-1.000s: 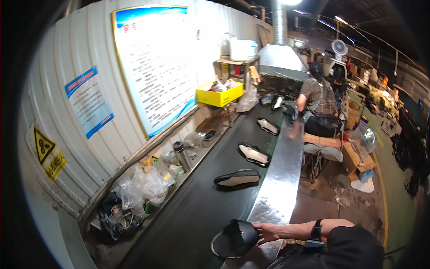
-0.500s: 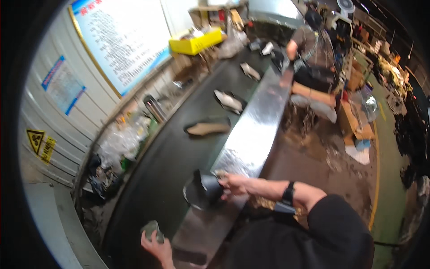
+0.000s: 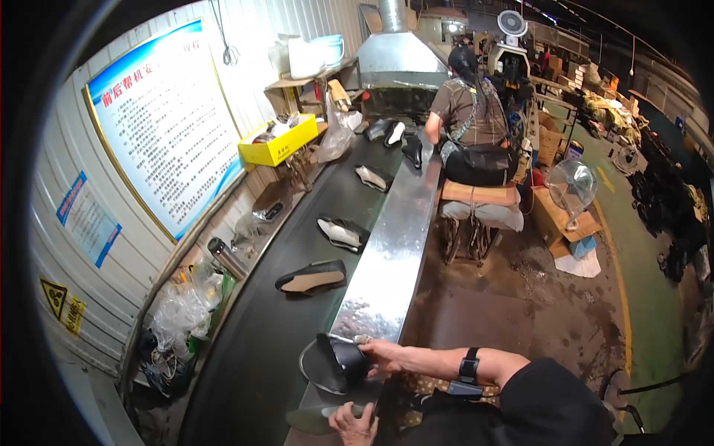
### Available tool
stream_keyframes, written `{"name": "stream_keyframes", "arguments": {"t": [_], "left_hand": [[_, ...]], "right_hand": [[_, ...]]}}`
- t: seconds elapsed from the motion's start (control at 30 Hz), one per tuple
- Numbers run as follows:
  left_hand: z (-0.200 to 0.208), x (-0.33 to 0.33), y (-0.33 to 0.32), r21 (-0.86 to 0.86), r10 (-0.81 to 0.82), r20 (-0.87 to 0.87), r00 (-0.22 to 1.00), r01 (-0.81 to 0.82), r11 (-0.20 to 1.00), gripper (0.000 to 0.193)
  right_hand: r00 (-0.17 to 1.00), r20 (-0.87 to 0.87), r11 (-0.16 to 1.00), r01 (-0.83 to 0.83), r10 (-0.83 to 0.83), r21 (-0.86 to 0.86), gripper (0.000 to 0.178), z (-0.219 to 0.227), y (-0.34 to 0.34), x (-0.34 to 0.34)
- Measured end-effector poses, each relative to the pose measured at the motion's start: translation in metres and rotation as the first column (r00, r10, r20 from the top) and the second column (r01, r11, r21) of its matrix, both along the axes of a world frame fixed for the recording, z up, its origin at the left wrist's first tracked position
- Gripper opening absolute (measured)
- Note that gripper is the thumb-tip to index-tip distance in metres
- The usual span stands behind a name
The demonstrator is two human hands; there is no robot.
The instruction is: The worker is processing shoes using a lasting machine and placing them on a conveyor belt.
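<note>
A conveyor belt (image 3: 253,357) ran away from the wearer, with a metal ledge (image 3: 387,253) along its right side. Shoes (image 3: 312,278) lay one behind another on the belt. Left of the belt stood a bottle (image 3: 225,256) and plastic bags (image 3: 178,316); farther back sat a box (image 3: 279,141). A seated person (image 3: 472,119) was right of the ledge, well ahead

Black short-sleeved top (image 3: 554,398), loose and dark, reaching only to the upper arm. Bare forearm below the sleeve. Black wristwatch (image 3: 468,369) with a wide black strap on the right wrist. Right hand (image 3: 381,355) and left hand (image 3: 354,425) bare, no gloves.
</note>
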State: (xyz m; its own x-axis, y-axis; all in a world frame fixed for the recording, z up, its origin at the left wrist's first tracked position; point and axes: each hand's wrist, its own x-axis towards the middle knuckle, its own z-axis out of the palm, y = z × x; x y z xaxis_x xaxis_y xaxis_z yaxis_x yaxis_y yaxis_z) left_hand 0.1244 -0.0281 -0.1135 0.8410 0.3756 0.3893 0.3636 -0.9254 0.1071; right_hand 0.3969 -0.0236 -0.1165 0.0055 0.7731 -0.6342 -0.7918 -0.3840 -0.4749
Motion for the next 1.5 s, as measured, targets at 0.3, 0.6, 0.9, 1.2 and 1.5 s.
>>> {"name": "stream_keyframes", "arguments": {"t": [0.3, 0.6, 0.9, 1.2, 1.5], "left_hand": [[0.045, -0.061, 0.089, -0.528, 0.890, -0.128, 0.437, 0.730, -0.434, 0.056], [-0.078, -0.133, 0.148, -0.980, 0.796, -0.193, 0.573, -0.159, -0.122, 0.049], [-0.103, -0.122, 0.148, -0.927, 0.989, 0.018, 0.147, -0.369, 0.072, 0.027], [-0.050, -0.070, 0.100, -0.967, 0.974, -0.194, 0.115, -0.189, -0.170, 0.048], [-0.039, -0.031, 0.086, -0.682, 0.934, -0.356, -0.022, -0.677, -0.276, 0.053]], "right_hand": [[0.188, 0.959, 0.478, -0.836, -0.211, 0.269, 0.031, 0.056, -0.062, -0.043], [0.044, 0.855, 0.259, -0.944, -0.517, 0.205, 0.044, -0.027, -0.063, -0.094], [0.322, 0.892, 0.534, -0.717, -0.318, 0.449, 0.093, -0.025, -0.038, -0.120], [0.267, 0.962, 0.469, -0.842, -0.065, 0.266, 0.081, -0.011, -0.048, -0.060], [0.245, 0.969, 0.396, -0.889, -0.019, 0.232, 0.090, -0.052, -0.059, -0.051]]}}
